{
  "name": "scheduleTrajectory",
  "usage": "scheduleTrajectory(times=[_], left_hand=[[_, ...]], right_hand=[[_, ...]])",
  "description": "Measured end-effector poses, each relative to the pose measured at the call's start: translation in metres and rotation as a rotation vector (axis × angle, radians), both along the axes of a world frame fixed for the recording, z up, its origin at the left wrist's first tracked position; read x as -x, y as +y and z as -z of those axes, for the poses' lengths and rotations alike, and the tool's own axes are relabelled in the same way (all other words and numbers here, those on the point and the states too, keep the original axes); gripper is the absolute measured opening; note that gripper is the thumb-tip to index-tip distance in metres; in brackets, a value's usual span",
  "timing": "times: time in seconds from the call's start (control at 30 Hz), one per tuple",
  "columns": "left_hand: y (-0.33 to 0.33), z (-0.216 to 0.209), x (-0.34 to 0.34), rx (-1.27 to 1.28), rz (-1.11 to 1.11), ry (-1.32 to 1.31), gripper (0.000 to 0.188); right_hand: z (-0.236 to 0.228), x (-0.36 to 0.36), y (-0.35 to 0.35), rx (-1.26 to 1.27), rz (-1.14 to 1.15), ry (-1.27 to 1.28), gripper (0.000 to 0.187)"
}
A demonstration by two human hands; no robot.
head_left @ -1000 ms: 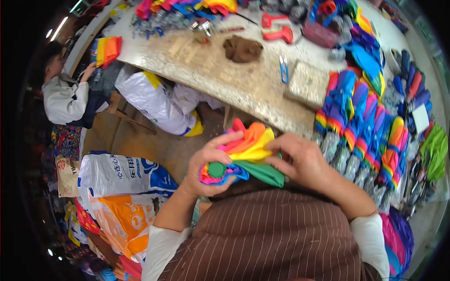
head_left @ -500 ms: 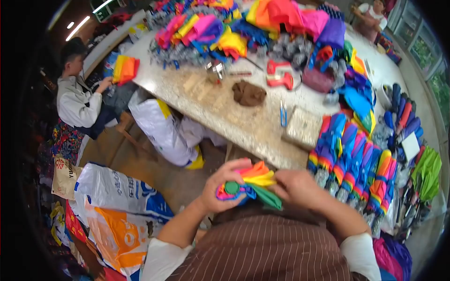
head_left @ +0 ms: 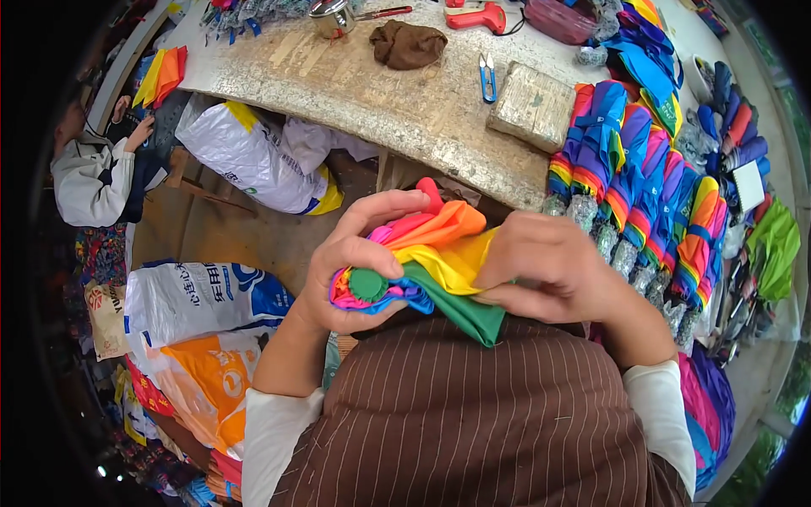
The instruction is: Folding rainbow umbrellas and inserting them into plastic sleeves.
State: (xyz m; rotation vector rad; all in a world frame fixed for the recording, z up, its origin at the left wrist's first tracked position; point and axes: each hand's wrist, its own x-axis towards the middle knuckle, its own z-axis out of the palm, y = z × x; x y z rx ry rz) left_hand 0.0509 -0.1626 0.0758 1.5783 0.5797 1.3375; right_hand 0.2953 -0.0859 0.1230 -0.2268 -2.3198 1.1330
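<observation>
In front of my apron, a folding umbrella with rainbow panels (head_left: 448, 221) lies partly gathered, its round green end cap (head_left: 368, 286) facing me. My left hand (head_left: 348, 253) wraps round the bundle at the cap end, thumb across the top. Pink, orange, yellow and green folds fan out to the right of it. My right hand (head_left: 549, 266) is closed on the edge of the yellow and green cloth, fingers curled and thumb underneath. The umbrella's shaft and handle are hidden.
Ahead runs a worn table (head_left: 279, 93) with blue snips (head_left: 487, 79), a block (head_left: 532, 106), a brown cloth (head_left: 408, 44) and a red-and-white tool (head_left: 477, 17). Rolled rainbow umbrellas (head_left: 629, 169) line its right. Plastic bags (head_left: 211, 296) and a seated person (head_left: 93, 186) are at left.
My view has tipped downward, so the table sits higher in the picture. The umbrella's panels stand more spread between my hands. Both hands keep their hold.
</observation>
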Motion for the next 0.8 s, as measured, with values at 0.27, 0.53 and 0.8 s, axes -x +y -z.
scheduleTrajectory(times=[0.27, 0.53, 0.8], left_hand=[[-0.003, -0.010, -0.003, -0.013, 0.111, 0.045, 0.032], [-0.001, -0.004, 0.000, 0.022, 0.235, 0.078, 0.030], [-0.001, -0.008, -0.013, 0.010, 0.202, 0.079, 0.031]], right_hand=[[0.020, -0.005, 0.013, -0.038, 0.180, -0.030, 0.033], [-0.023, -0.010, -0.012, -0.177, -0.060, 0.246, 0.016], [0.015, -0.003, 0.013, -0.273, 0.162, 0.082, 0.027]])
